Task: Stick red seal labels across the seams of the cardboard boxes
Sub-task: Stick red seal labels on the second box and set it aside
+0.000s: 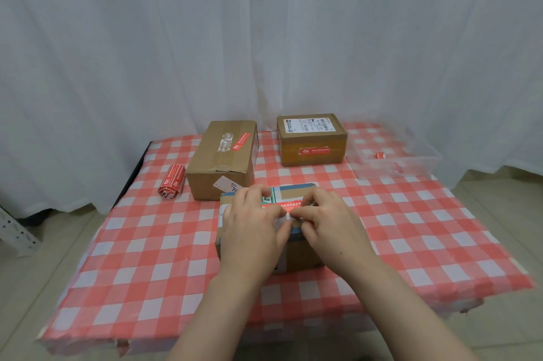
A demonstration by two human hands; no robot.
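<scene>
Left hand (252,222) and right hand (326,219) pinch a label (282,205) on the box (296,255); the next move is probably pressing it flat across the seam.

A white curtain (264,37) fills the upper frame, hanging in soft folds to a pale tiled floor (29,287) in even light. At centre is a counter (140,163) under a red-and-white checked cloth (147,257). At lower left is a white perforated strut (14,231).

Packing station — curtain backdrop (264,37) (checked tablecloth (147,257))
</scene>
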